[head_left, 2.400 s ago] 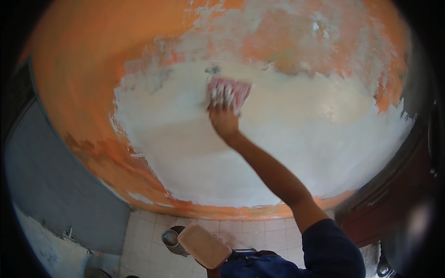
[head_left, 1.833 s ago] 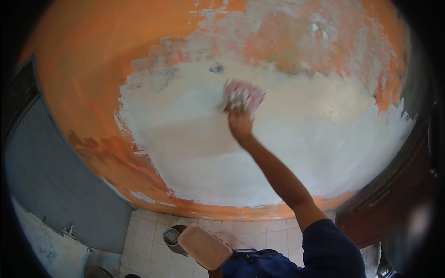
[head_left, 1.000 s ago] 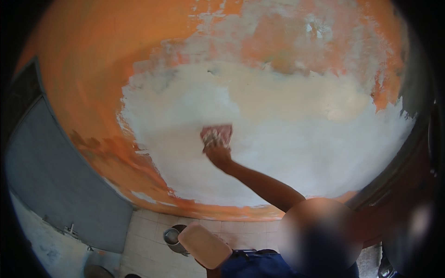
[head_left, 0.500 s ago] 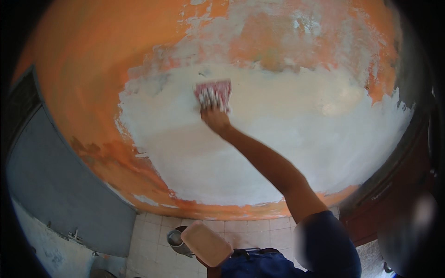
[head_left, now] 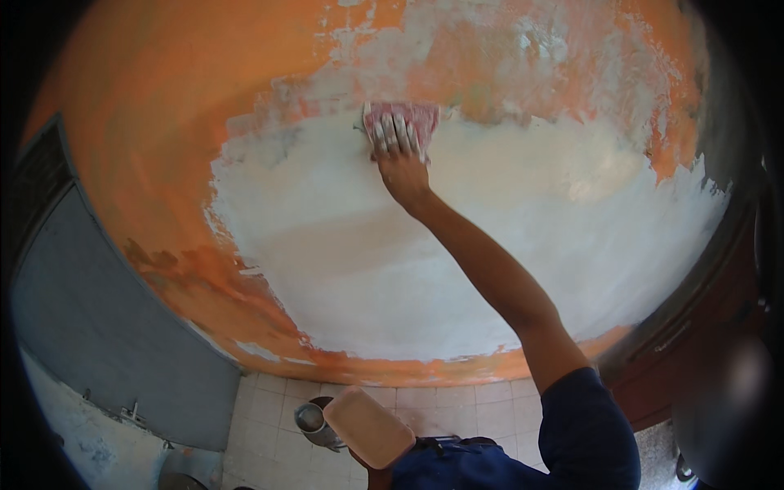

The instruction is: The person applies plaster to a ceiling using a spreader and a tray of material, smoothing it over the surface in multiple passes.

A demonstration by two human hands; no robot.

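Note:
High on the patched wall [head_left: 523, 245], my right hand [head_left: 398, 140] presses a red, trapezoid-shaped putty spreader [head_left: 425, 119] against the surface. Its fingers lie over the spreader and are smeared white. The spreader sits along the upper border of a wide, smooth off-white filler coat. At the lower edge, my left hand [head_left: 374, 477] supports a tan rectangular tray [head_left: 369, 426] with rounded corners. The tray covers most of that hand, so its fingers are hidden.
A bucket [head_left: 310, 417] stands on the tiled floor [head_left: 273, 425] beside the tray. At left are a grey door-like panel [head_left: 122, 327] and a ledge with a tap [head_left: 132, 415]. Orange paint [head_left: 163, 147] surrounds the filler. Something dark red [head_left: 678, 351] stands at right.
My right hand has moved up and to the right across the wall with the spreader. The tray has shifted only slightly to the right.

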